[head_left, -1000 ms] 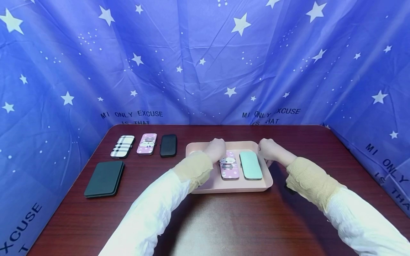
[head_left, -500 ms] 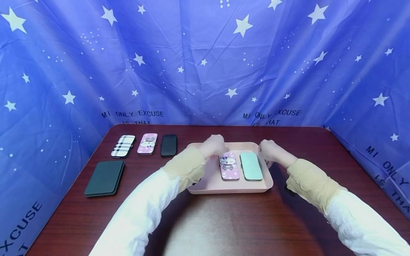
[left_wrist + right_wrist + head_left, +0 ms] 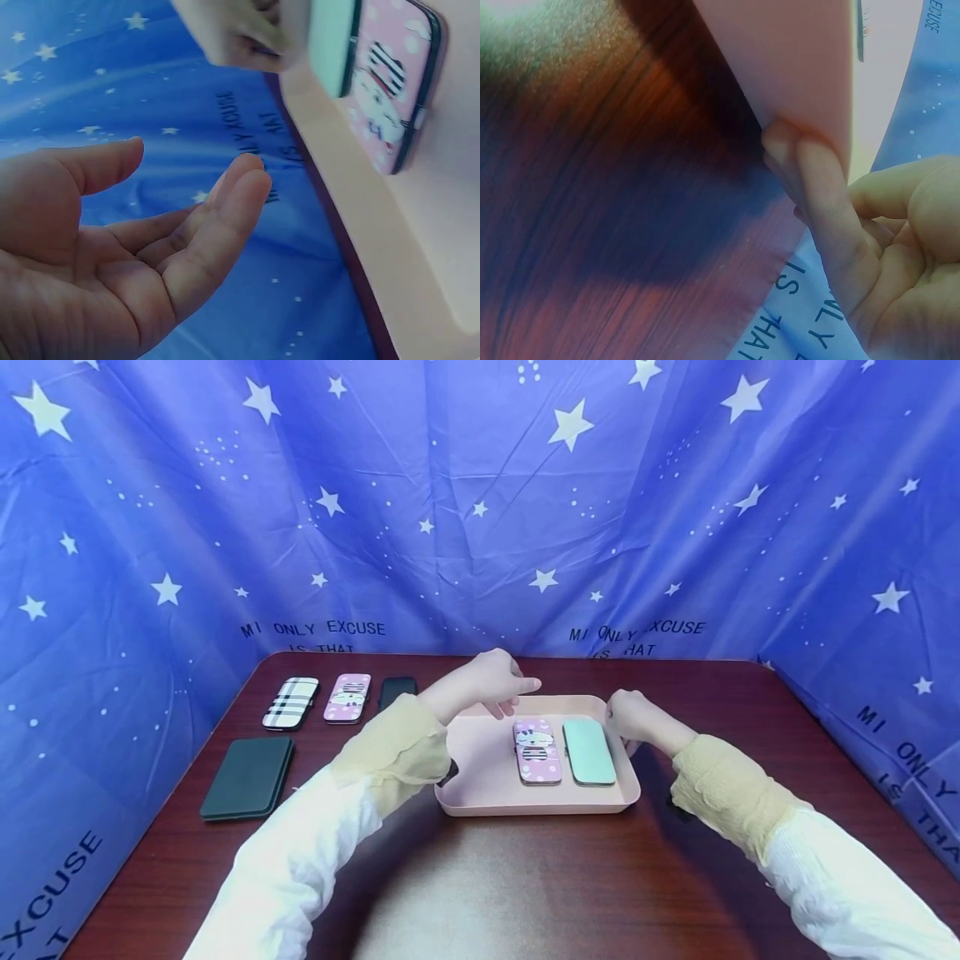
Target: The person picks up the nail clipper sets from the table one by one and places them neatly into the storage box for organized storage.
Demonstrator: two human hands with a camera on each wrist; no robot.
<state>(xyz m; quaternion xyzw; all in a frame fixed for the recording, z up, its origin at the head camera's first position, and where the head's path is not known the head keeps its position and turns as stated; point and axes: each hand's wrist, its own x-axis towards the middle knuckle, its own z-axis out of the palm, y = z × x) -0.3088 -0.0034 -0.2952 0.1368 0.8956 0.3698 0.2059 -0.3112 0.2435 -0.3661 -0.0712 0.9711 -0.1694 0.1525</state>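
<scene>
Head view: wood shows between the far edge of the desk [image 3: 712,693] and the pink tray [image 3: 480,789]. Left hand [image 3: 491,682], grip spread, hangs by the tray's far rim; right hand [image 3: 633,716] pinches its right rim. Inside: mint case [image 3: 589,752] near that rim, pink case [image 3: 538,752] mid-tray.

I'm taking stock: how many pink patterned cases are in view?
2. One pink case lies in the tray, beside the mint case; the second pink case lies on the table between the plaid case and the black case. The left sleeve could hide more.
</scene>
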